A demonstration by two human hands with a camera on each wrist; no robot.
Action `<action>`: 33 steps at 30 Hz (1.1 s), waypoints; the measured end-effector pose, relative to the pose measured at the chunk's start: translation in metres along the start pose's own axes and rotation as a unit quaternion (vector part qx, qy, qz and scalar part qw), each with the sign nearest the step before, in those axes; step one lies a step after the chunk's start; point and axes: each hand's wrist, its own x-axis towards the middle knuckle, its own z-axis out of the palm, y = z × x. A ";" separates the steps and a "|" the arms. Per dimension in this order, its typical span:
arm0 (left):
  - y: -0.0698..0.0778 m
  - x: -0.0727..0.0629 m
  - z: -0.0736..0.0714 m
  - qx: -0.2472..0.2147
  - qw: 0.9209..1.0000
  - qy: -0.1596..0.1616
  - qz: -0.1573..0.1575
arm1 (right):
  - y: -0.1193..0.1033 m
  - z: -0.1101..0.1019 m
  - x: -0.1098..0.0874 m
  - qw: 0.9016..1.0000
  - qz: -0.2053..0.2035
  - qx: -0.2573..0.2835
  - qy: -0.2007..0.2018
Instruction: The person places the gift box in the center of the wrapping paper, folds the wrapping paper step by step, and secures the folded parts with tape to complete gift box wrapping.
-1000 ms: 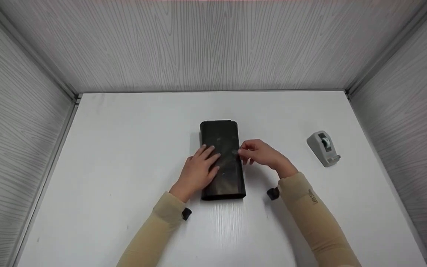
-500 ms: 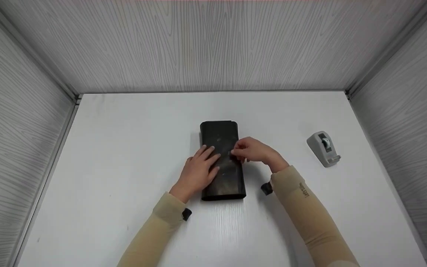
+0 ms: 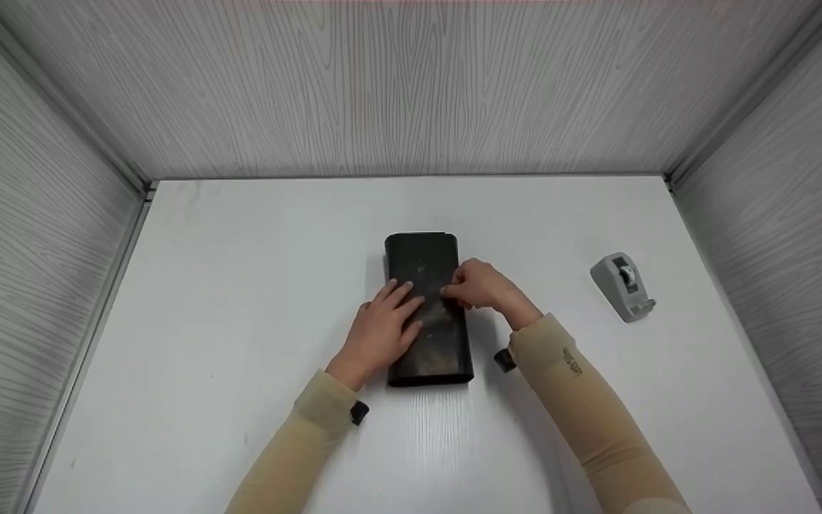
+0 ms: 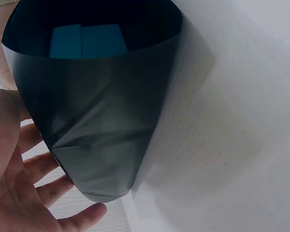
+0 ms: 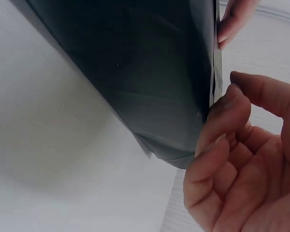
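A black sheet [image 3: 425, 257], folded into a flat oblong package, lies lengthwise on the white table. Its near end gapes in the left wrist view, where blue blocky contents [image 4: 101, 41] show inside. My left hand [image 3: 377, 332] rests on the package's left side, fingers spread over the top. Over the right part of the top is my right hand [image 3: 484, 285], thumb and forefinger brought together and the other fingers curled. A small clear piece, seemingly tape, showed at those fingertips earlier; the fingers mostly hide it now. In the right wrist view the right hand [image 5: 246, 154] is beside the package's edge.
A grey tape dispenser [image 3: 623, 285] with a roll in it stands on the right of the table [image 3: 240, 285]. Wood-grain panels [image 3: 411, 86] enclose the back and both sides.
My right hand has moved left from the package's right edge onto its top, with the fingertips lower against it. The left hand and the package have stayed put.
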 end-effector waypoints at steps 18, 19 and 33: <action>-0.002 0.002 0.002 0.007 1.000 -0.006 -0.003 | -0.002 0.003 -0.001 0.996 0.062 -0.063 0.030; -0.001 0.002 0.002 0.006 1.000 -0.005 -0.003 | -0.003 0.002 -0.001 0.995 0.064 -0.074 0.026; 0.000 0.002 -0.001 -0.001 1.000 -0.009 -0.005 | -0.011 0.000 0.003 0.979 0.105 -0.175 0.005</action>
